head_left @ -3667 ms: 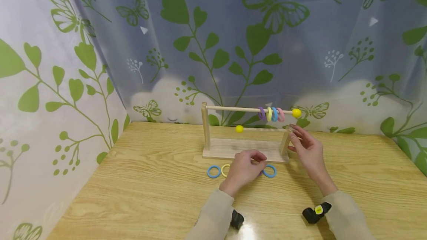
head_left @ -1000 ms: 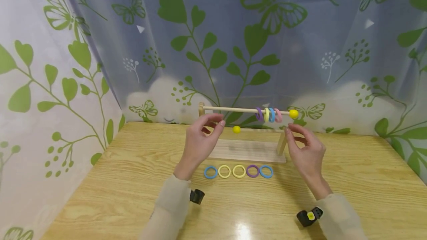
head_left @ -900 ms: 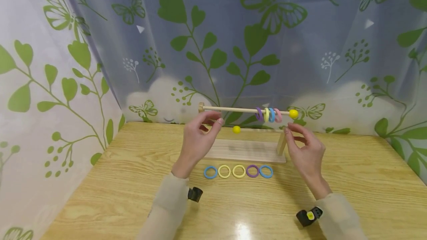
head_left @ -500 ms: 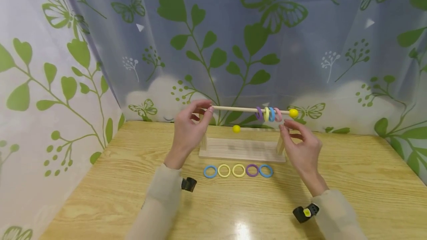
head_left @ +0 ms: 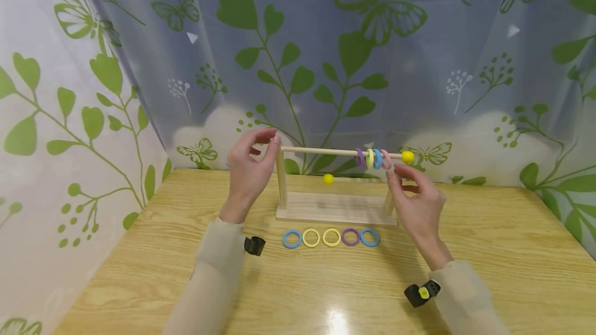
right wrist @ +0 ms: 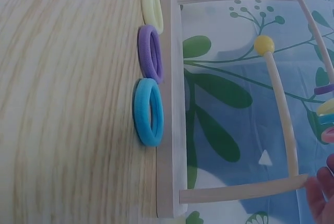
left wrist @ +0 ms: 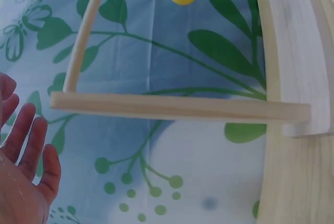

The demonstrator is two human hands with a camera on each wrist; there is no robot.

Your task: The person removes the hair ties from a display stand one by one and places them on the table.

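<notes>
Raised at the top of the wooden stand's left post point(head_left: 282, 182) is my left hand point(head_left: 249, 174), its fingers loosely bent and nothing held. The left wrist view has these fingers point(left wrist: 31, 145) just off the post's end. My right hand point(head_left: 419, 211) is by the top of the right post point(right wrist: 240, 190), fingertips right at its end and not closed round it. Purple, yellow, blue and pink rings hang on the upper rod point(head_left: 316, 151), near its yellow end ball point(head_left: 407, 157). A lower rod point(right wrist: 282, 109) ends in another yellow ball point(head_left: 328, 179).
A row of several rings lies on the table before the stand's base point(head_left: 335, 210): a blue ring point(head_left: 292, 239), two yellow, a purple ring point(head_left: 351, 237) and another blue ring point(head_left: 370, 238). A patterned curtain point(head_left: 298, 40) hangs behind the wooden table point(head_left: 153, 262).
My left hand has risen from over the table rings, then moved left along the upper rod to the left post's top. My right hand has shifted slightly left and up. The rings stay put.
</notes>
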